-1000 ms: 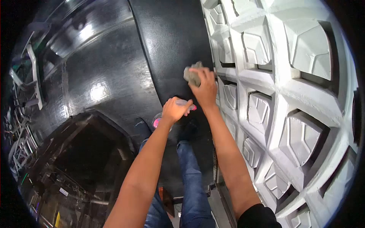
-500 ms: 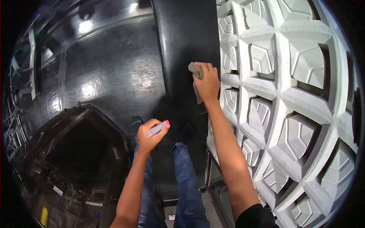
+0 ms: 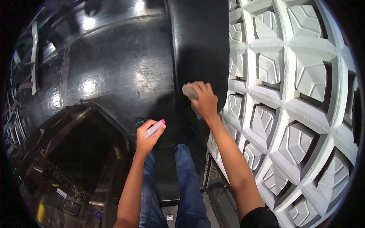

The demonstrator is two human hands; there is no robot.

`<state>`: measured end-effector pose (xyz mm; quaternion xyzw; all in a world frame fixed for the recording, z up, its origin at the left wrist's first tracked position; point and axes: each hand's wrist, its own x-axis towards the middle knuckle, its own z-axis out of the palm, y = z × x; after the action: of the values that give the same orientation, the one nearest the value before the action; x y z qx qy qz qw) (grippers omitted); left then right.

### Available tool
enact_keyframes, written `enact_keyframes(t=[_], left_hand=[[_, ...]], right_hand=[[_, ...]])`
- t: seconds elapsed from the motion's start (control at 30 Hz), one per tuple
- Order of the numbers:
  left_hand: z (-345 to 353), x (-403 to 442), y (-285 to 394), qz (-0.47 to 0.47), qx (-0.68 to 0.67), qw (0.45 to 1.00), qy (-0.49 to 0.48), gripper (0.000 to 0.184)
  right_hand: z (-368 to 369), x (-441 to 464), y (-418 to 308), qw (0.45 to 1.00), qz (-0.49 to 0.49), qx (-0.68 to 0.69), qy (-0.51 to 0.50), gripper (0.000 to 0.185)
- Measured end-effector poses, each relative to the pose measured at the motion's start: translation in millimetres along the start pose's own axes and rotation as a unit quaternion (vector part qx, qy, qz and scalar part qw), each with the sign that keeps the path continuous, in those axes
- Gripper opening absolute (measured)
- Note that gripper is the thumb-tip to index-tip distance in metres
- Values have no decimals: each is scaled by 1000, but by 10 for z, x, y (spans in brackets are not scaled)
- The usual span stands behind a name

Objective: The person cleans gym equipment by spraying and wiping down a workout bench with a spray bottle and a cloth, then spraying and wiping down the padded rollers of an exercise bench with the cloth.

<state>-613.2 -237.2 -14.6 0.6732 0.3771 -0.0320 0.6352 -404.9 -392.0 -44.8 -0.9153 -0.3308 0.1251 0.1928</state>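
Note:
My left hand [image 3: 147, 135] is closed around a small translucent bottle [image 3: 153, 130] with a pink cap, held above the dark floor in front of my legs. My right hand [image 3: 205, 102] has its fingers bunched round a greyish-green cloth [image 3: 190, 92]. Part of the cloth hangs out below the palm. Both lie over the near part of a long black padded surface [image 3: 199, 34], and the cloth seems to touch it. My fingers hide much of the cloth.
A white lattice wall [image 3: 283, 91] with angular recesses runs close along my right. Shiny black flooring [image 3: 114, 64] stretches to the left. At lower left is a dark framed opening [image 3: 81, 140]. Metal bars [image 3: 35, 57] stand at far left, and a small white socket [image 3: 169, 217] lies between my legs.
My right hand and the cloth have slid towards me along the black surface and a little to the left. My left hand keeps the bottle, shifting slightly. The view has turned a little.

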Motion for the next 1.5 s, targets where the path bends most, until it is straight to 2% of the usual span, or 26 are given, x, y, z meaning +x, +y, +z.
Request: enact_keyframes(t=[0.13, 0.23, 0.3, 0.33, 0.37, 0.4, 0.47, 0.5, 0.57, 0.6, 0.63, 0.7, 0.73, 0.8, 0.9, 1.0, 1.1, 1.17, 1.2, 1.27, 1.3, 1.4, 1.47, 1.5], left_hand=[[-79, -59, -59, 11, 22, 1000, -12, 18], [-121, -65, -105, 8, 3, 1000, 7, 17], [-151, -65, -138, 40, -3, 999, 31, 16], [-171, -67, -130, 39, -7, 999, 35, 16], [-201, -72, -109, 12, -8, 999, 33, 16], [-225, -77, -105, -15, -10, 999, 30, 17], [-248, -84, -152, -26, -24, 999, 39, 17], [-258, -92, -174, -36, -35, 998, 43, 17], [-287, -106, -167, -41, -46, 997, 46, 17], [-300, -111, -164, -44, -53, 997, 46, 17], [-309, -116, -172, -44, -54, 996, 49, 17], [-333, -137, -196, -43, -58, 996, 51, 17], [-349, -144, -212, -45, -57, 996, 51, 17], [-388, -155, -237, -17, -47, 998, 50, 15], [-472, -177, -216, -71, -56, 995, 51, 18], [-534, -209, -226, -75, -79, 992, 67, 18], [-604, -252, -250, -66, -73, 992, 83, 18], [-601, -297, -274, -68, -83, 988, 109, 17], [-579, -319, -290, -71, -93, 984, 132, 17], [-494, -366, -328, -90, -122, 979, 137, 17], [-432, -393, -348, -109, -148, 972, 145, 16], [-212, -442, -403, -82, -161, 970, 160, 16], [-66, -398, -478, -66, -153, 971, 171, 16], [13, -376, -503, -50, -147, 972, 179, 16]], right_hand=[[-34, 455, -253, 997, 50, 9, 66, 41], [121, 239, -304, 994, 56, 30, 93, 43], [186, -38, -316, 997, 47, 29, 55, 46], [217, -187, -325, 1000, 16, 13, 1, 46], [258, -279, -311, 998, -15, -2, -54, 46], [262, -295, -326, 998, -19, -4, -56, 46], [285, -307, -346, 985, -111, -62, -115, 44], [270, -232, -389, 985, -114, -63, -117, 44], [245, 66, -505, 964, -161, -158, -143, 41], [308, 208, -541, 962, -185, -180, -93, 34], [353, 379, -590, 961, -188, -180, -94, 34], [390, 683, -743, 935, -160, -292, -120, 24], [415, 761, -837, 936, -160, -291, -121, 24], [469, 845, -988, 876, -111, -415, -221, 15], [641, 541, -959, 868, -139, -422, -220, 12], [935, -50, -764, 881, -146, -372, -252, 14], [916, -582, -613, 865, -194, -385, -256, 14], [732, -692, -485, 850, -273, -378, -244, 18], [620, -656, -425, 849, -273, -380, -245, 18], [289, -506, -373, 905, -246, -264, -227, 29], [151, -423, -345, 903, -245, -266, -231, 29], [-176, -175, -249, 962, -95, -193, -169, 43], [-267, -146, -200, 982, -9, -135, -130, 54], [-244, -211, -188, 982, -4, -135, -129, 54]])
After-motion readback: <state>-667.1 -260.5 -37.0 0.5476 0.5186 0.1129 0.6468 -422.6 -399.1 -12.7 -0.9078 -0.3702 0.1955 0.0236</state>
